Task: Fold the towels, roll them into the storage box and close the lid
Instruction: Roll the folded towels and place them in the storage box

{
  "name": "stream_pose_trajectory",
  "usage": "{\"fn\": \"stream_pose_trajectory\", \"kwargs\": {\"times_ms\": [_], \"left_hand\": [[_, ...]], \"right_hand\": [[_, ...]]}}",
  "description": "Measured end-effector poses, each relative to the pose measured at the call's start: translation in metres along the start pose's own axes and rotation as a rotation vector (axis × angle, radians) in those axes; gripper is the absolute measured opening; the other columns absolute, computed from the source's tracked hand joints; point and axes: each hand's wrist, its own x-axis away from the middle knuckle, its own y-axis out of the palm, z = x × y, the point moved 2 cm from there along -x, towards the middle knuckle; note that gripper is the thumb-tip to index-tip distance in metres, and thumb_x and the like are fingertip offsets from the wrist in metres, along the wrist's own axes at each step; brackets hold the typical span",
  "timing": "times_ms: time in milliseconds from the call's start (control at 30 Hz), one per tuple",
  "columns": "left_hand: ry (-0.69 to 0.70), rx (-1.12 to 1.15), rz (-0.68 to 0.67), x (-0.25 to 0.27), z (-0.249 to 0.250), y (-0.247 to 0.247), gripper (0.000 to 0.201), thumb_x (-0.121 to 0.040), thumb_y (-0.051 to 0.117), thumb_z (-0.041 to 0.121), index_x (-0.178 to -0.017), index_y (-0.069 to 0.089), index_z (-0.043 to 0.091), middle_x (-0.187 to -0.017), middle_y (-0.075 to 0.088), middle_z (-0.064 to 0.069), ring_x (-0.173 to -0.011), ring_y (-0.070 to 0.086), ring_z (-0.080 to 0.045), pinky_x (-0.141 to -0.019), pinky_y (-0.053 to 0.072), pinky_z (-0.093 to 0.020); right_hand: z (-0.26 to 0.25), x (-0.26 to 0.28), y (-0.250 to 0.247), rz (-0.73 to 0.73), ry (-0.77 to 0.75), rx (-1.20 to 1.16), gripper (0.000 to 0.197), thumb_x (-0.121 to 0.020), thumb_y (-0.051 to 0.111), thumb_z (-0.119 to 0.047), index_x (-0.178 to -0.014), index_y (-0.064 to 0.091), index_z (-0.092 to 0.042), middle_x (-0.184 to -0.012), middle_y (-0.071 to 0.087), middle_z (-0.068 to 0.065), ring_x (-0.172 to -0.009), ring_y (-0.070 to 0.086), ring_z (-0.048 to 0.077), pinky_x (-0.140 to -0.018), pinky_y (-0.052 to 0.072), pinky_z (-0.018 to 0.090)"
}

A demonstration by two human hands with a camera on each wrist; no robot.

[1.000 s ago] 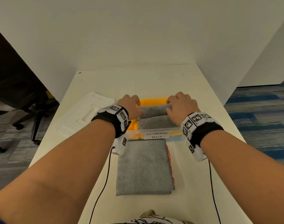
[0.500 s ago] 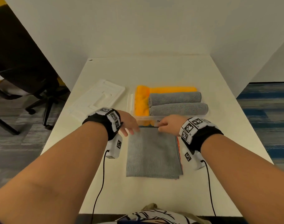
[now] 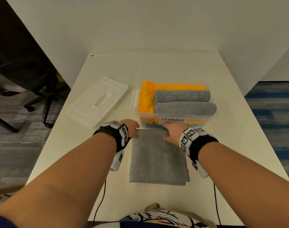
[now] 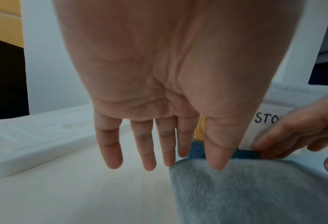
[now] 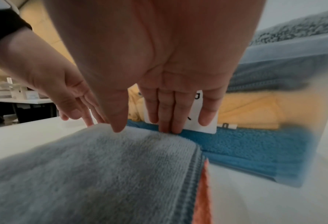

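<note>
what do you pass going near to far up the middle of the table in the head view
Flat folded grey towel → clear plastic storage box labelled STORAGE → nearer rolled grey towel → farther rolled grey towel → orange towel at the back → bare white table.

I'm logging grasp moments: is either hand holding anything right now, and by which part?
Both hands are at the far edge of the folded grey towel: left hand at its far left corner, right hand further right. Fingers are nearly straight; a closed grip cannot be confirmed.
</note>
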Motion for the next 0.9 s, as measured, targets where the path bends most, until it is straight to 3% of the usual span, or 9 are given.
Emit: {"fn": "stream_pose_trajectory", "kwargs": {"times_ms": [100, 200, 300, 400, 533, 633, 733, 800, 900], "left_hand": [[0.001, -0.018, 0.032, -0.004, 0.0, -0.001, 0.054, -0.09, 0.062, 0.033, -0.139, 0.047, 0.016, -0.137, 0.053, -0.004, -0.126, 0.048, -0.022, -0.099, 0.038, -0.029], [0.01, -0.008, 0.043, -0.005, 0.0, -0.005, 0.041, -0.084, 0.069, 0.03, -0.12, 0.06, 0.013, -0.12, 0.062, -0.006, -0.111, 0.057, -0.023, -0.081, 0.041, -0.027], [0.016, 0.01, 0.03, -0.006, 0.001, -0.007, 0.032, -0.084, 0.07, 0.026, -0.11, 0.063, 0.011, -0.11, 0.065, -0.006, -0.101, 0.059, -0.023, -0.076, 0.041, -0.027], [0.023, 0.066, 0.019, -0.006, -0.002, -0.005, 0.028, -0.081, 0.071, 0.023, -0.104, 0.059, 0.012, -0.098, 0.061, -0.004, -0.085, 0.053, -0.019, -0.069, 0.041, -0.025], [0.035, 0.248, -0.01, -0.003, -0.006, -0.001, 0.041, -0.074, 0.076, 0.013, -0.101, 0.046, 0.02, -0.094, 0.057, -0.001, -0.065, 0.049, -0.013, -0.052, 0.039, -0.022], [0.112, 0.356, -0.107, -0.001, -0.005, -0.002, 0.034, -0.075, 0.075, 0.004, -0.091, 0.05, 0.023, -0.085, 0.059, 0.004, -0.065, 0.049, -0.011, -0.056, 0.043, -0.021], [0.144, 0.493, -0.211, 0.003, -0.005, -0.004, 0.034, -0.078, 0.07, -0.002, -0.082, 0.056, 0.029, -0.074, 0.059, 0.013, -0.069, 0.05, -0.005, -0.065, 0.046, -0.021], [0.148, 0.56, -0.233, 0.007, -0.003, -0.004, 0.034, -0.079, 0.069, -0.003, -0.081, 0.06, 0.03, -0.077, 0.058, 0.014, -0.072, 0.051, -0.004, -0.072, 0.048, -0.024], [0.136, 0.666, -0.237, 0.01, -0.003, -0.001, 0.034, -0.079, 0.068, -0.002, -0.087, 0.061, 0.03, -0.092, 0.063, 0.007, -0.086, 0.056, -0.009, -0.086, 0.052, -0.035]], "right_hand": [[0.004, -0.004, 0.004, -0.018, 0.018, 0.047, 0.052, -0.09, 0.055, -0.042, -0.137, 0.044, -0.023, -0.133, 0.053, 0.001, -0.121, 0.05, 0.023, -0.098, 0.041, 0.04], [0.005, -0.007, 0.005, 0.002, 0.013, 0.069, 0.046, -0.089, 0.058, -0.038, -0.13, 0.048, -0.022, -0.127, 0.055, 0.001, -0.119, 0.05, 0.021, -0.101, 0.036, 0.041], [0.003, -0.007, 0.005, 0.021, -0.005, 0.107, 0.042, -0.087, 0.06, -0.037, -0.126, 0.051, -0.024, -0.124, 0.055, 0.0, -0.116, 0.051, 0.021, -0.101, 0.034, 0.041], [0.002, -0.005, 0.005, 0.014, -0.031, 0.118, 0.035, -0.087, 0.059, -0.037, -0.119, 0.054, -0.025, -0.12, 0.055, 0.0, -0.113, 0.052, 0.021, -0.1, 0.033, 0.041], [0.003, -0.002, 0.003, 0.004, -0.047, 0.099, 0.04, -0.088, 0.056, -0.044, -0.123, 0.053, -0.025, -0.122, 0.054, 0.001, -0.114, 0.051, 0.021, -0.101, 0.034, 0.041], [0.001, -0.001, 0.002, 0.027, -0.087, -0.004, 0.06, -0.082, 0.06, -0.055, -0.133, 0.046, -0.027, -0.133, 0.05, -0.002, -0.121, 0.049, 0.02, -0.103, 0.038, 0.04], [-0.008, 0.0, 0.001, 0.014, -0.148, -0.098, 0.077, -0.074, 0.068, -0.058, -0.14, 0.038, -0.033, -0.143, 0.044, -0.008, -0.13, 0.043, 0.017, -0.108, 0.034, 0.041], [-0.015, 0.003, 0.0, -0.002, -0.17, -0.069, 0.063, -0.074, 0.069, -0.054, -0.13, 0.048, -0.035, -0.132, 0.054, -0.009, -0.123, 0.049, 0.018, -0.102, 0.036, 0.037], [-0.023, 0.007, -0.004, -0.003, -0.186, -0.006, 0.023, -0.081, 0.064, -0.043, -0.099, 0.058, -0.029, -0.1, 0.064, -0.003, -0.099, 0.058, 0.022, -0.079, 0.039, 0.03]]}}
